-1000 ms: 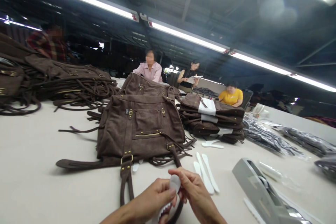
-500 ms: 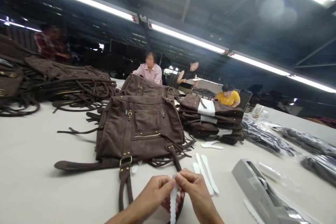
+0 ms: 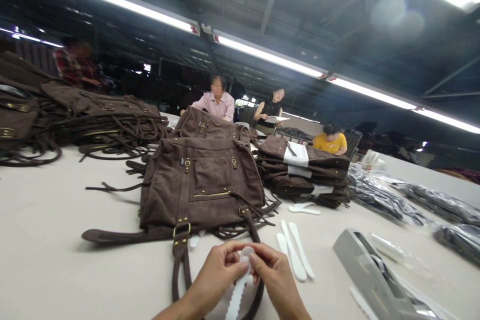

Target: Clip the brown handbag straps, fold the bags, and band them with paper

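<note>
Both hands pinch a white strip (image 3: 236, 299) with a scalloped edge and a rounded upper end. My left hand (image 3: 215, 272) has its thumb and fingers closed on the strip's left side. From the right, my right hand (image 3: 277, 272) grips near the rounded end. The strip's lower part hangs down toward the frame's bottom, over the loop of a dark brown bag's handle (image 3: 181, 260). That brown bag (image 3: 210, 175), with buckles and a zipped pocket, lies on the table just beyond my hands. Whether the strip touches the handle, I cannot tell.
Several white strips (image 3: 296, 255) lie right of my hands, beside a grey tape dispenser (image 3: 369, 270). Stacked brown bags with white bands (image 3: 303, 170) stand behind them. More bags (image 3: 101, 115) are piled at left, and plastic-wrapped bundles (image 3: 382, 195) at right. Several people work beyond the table.
The strip's lower end has swung left, so it now slants. Its rounded top has come into view between my fingertips, which have shifted their hold. The bag stays in place.
</note>
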`<state>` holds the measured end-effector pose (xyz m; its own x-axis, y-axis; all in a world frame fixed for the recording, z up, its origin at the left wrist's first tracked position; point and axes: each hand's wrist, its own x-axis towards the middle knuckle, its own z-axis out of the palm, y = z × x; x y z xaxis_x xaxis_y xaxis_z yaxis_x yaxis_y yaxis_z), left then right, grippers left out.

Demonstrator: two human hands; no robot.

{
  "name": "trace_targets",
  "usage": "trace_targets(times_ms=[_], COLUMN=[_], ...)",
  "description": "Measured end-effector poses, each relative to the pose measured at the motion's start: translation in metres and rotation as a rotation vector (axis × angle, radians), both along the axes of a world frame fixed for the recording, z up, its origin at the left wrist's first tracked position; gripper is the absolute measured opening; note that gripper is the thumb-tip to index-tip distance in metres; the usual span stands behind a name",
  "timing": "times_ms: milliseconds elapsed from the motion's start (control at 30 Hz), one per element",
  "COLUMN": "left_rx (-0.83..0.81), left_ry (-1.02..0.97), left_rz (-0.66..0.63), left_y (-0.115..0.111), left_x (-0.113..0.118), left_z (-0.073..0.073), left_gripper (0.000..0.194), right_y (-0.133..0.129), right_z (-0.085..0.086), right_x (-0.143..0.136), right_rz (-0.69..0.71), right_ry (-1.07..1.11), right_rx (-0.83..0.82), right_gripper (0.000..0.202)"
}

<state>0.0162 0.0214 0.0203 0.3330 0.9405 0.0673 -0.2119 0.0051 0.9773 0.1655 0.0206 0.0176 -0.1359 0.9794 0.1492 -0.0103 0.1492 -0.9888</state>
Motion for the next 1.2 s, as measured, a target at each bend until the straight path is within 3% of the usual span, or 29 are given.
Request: trace_targets(times_ms=[100,200,333,433,567,733,967,1200], left_rx=[0.026,0.143,0.503,0.815,1.040,1.124,1.189,1.187], left_ry=[0.009,0.124,0.373,0.524,0.607,0.567,0.607,0.623], left_rz=[-0.004,0.062,0.225,0.325,0.396,0.406,0.429,0.443], left_y=[0.000,-0.001,-0.003,0.000,0.006,0.008,0.004,0.002], left_x=[0.000,-0.001,-0.005,-0.009,-0.013,-0.015,-0.016,-0.015], left_z=[0.000,-0.002,-0.011,-0.020,-0.027,-0.023,-0.012,-0.012], left_gripper=[0.029,0.025,0.027,0.031,0.039,0.037,0.035,0.032], right_y=[0.003,0.002,-0.001,0.001,0.007,0.009,0.001,0.002], right_z=[-0.007,-0.007,-0.001,-0.002,-0.014,-0.023,-0.014,-0.015], right_x=[-0.001,0.000,0.002,0.001,0.000,-0.004,-0.007,-0.006], right_rz=[-0.085,-0.156,-0.226,-0.185,-0.102,-0.036,-0.031,0.006], right_ry=[0.079,0.019,-0.160,-0.093,0.058,0.272,0.488,0.505], right_rx=[-0.011,0.026,0.081,0.005,-0.137,-0.265,-0.407,-0.375], right_gripper=[0.047,0.038,0.035,0.039,0.048,0.047,0.036,0.034])
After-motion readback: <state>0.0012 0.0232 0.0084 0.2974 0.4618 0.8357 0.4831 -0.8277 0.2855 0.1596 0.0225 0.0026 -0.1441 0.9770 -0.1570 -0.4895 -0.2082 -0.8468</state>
